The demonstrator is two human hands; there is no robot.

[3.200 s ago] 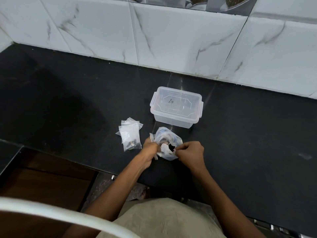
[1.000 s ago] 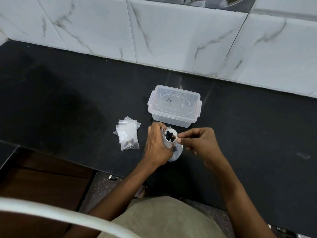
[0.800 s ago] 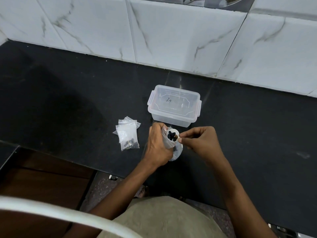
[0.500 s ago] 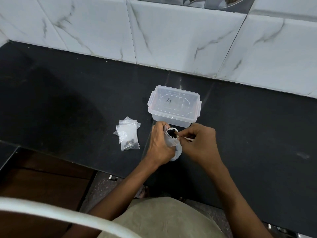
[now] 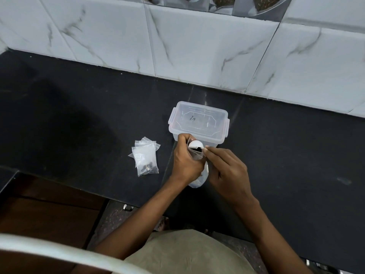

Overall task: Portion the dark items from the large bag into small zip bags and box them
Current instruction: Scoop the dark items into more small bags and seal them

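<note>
My left hand [image 5: 184, 165] grips a small clear zip bag [image 5: 196, 156] upright, its mouth held open, just in front of the box. My right hand [image 5: 227, 171] pinches the handle of a small white scoop [image 5: 195, 144], which is tipped over the bag's mouth with dark items [image 5: 197, 148] at its edge. The large bag [image 5: 198, 182] lies on the counter under both hands and is mostly hidden. A clear plastic box [image 5: 197, 123] with its lid on stands right behind the hands.
A small pile of zip bags [image 5: 145, 155] lies left of my hands; the top one holds dark bits [image 5: 147, 168] at its bottom. The black counter [image 5: 286, 155] ends at a marble-tiled wall [image 5: 197, 46]. Its front edge runs just below the pile.
The hands lifted from the large bag. The scoop, held level with dark items a second ago, has tipped over the small bag's mouth, and my right hand has moved in closer to the left.
</note>
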